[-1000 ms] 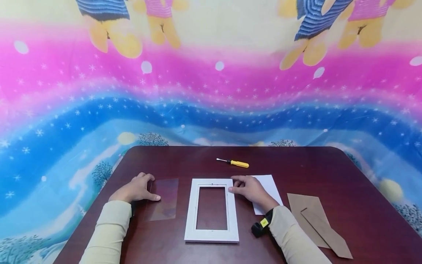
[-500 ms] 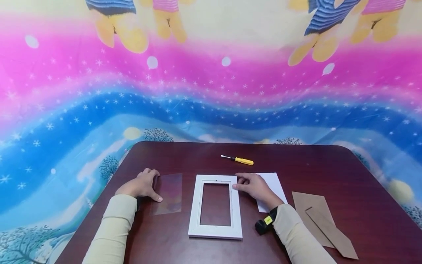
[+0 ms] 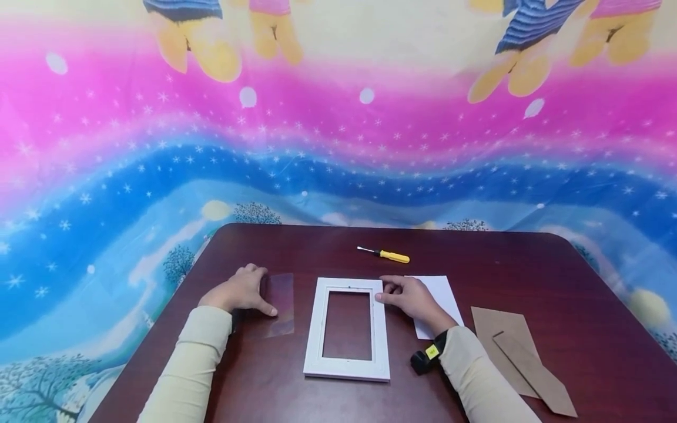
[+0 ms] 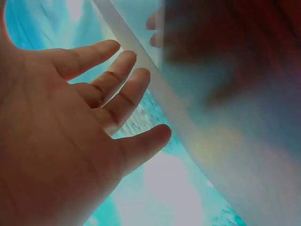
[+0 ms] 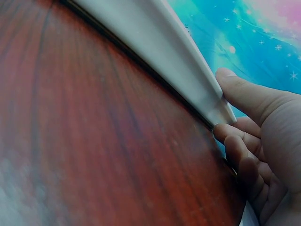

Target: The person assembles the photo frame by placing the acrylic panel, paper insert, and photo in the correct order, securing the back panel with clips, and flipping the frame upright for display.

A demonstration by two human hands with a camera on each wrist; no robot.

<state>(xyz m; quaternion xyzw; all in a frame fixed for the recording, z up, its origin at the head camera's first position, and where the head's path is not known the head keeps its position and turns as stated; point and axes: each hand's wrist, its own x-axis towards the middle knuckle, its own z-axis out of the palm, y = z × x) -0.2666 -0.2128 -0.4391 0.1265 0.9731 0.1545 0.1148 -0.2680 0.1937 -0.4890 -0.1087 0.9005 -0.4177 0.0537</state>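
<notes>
A white picture frame (image 3: 312, 329) lies on the dark red table (image 3: 449, 393), its middle see-through to the wood. My right hand (image 3: 415, 298) pinches the far right corner of this frame, thumb on the upper face and fingers at the side and below; the right wrist view shows the grip close up. To the left lies a clear plastic sheet (image 3: 282, 302). My left hand (image 3: 240, 291) reaches over its left part and hides it, thumb stretched toward the middle of the sheet. In the left wrist view the fingers are spread, with nothing between them.
Beyond the frame lies a screwdriver (image 3: 394, 257) with a yellow handle. A white sheet (image 3: 436, 294) sits partly behind my right hand. Farther right is a brown backing board (image 3: 497, 320) with a stand leg (image 3: 545, 379). A patterned curtain (image 3: 338, 153) hangs behind the table.
My left hand has moved right, farther over the clear sheet. The right hand keeps its place at the frame's corner. The head view has shifted slightly.
</notes>
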